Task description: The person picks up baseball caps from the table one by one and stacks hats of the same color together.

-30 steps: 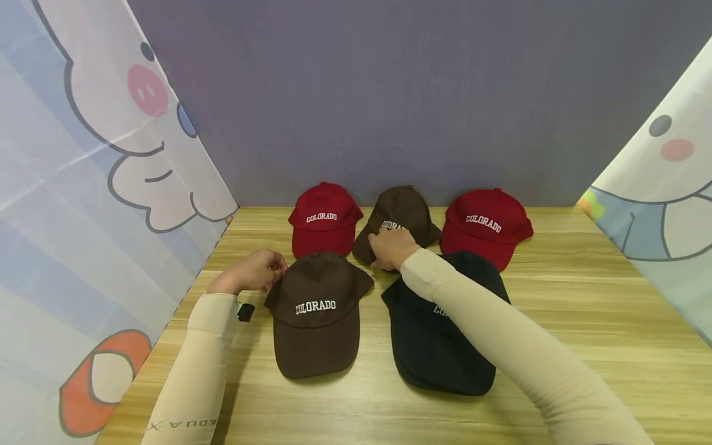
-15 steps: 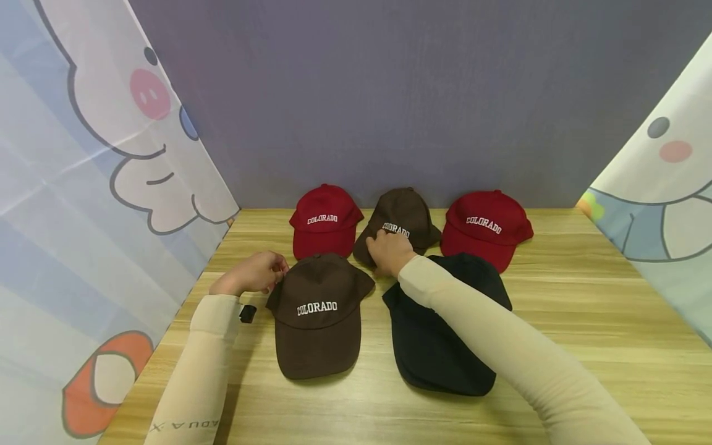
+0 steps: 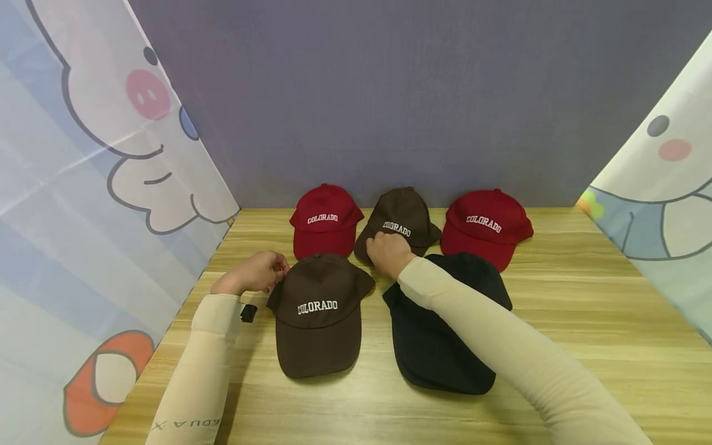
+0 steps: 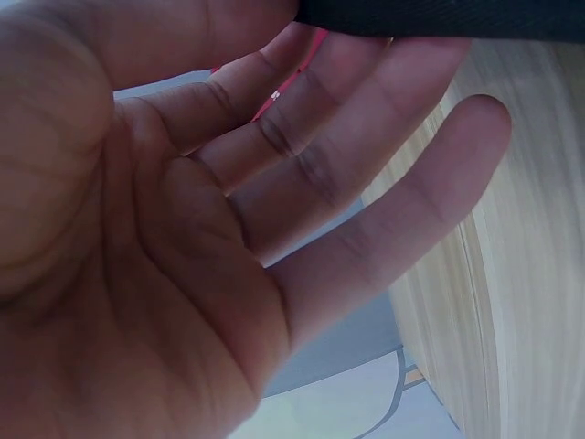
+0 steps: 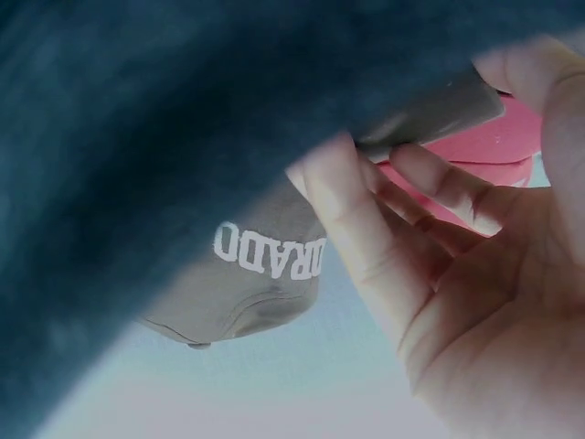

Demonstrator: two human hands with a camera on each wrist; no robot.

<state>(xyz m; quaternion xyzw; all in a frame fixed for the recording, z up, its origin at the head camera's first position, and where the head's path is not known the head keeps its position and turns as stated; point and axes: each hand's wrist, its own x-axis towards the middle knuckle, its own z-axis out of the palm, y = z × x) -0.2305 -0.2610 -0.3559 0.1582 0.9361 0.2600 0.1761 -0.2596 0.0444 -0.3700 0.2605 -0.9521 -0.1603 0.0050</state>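
Left hand (image 3: pixel 253 272) pinched front brown cap (image 3: pixel 318 340) at the side, right hand (image 3: pixel 389 253) gripped rear brown cap (image 3: pixel 402 209) by its brim, red caps (image 3: pixel 324 241) flanked it, black cap (image 3: pixel 439 361) lay nearer

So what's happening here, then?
A person is handling some caps on a wooden table. Their left hand holds the left edge of the front brown cap, while their right hand grips the brim of the back brown cap. That one sits between the left red cap and the right red cap. The black cap lies at the front right, partly hidden under the person's right arm.
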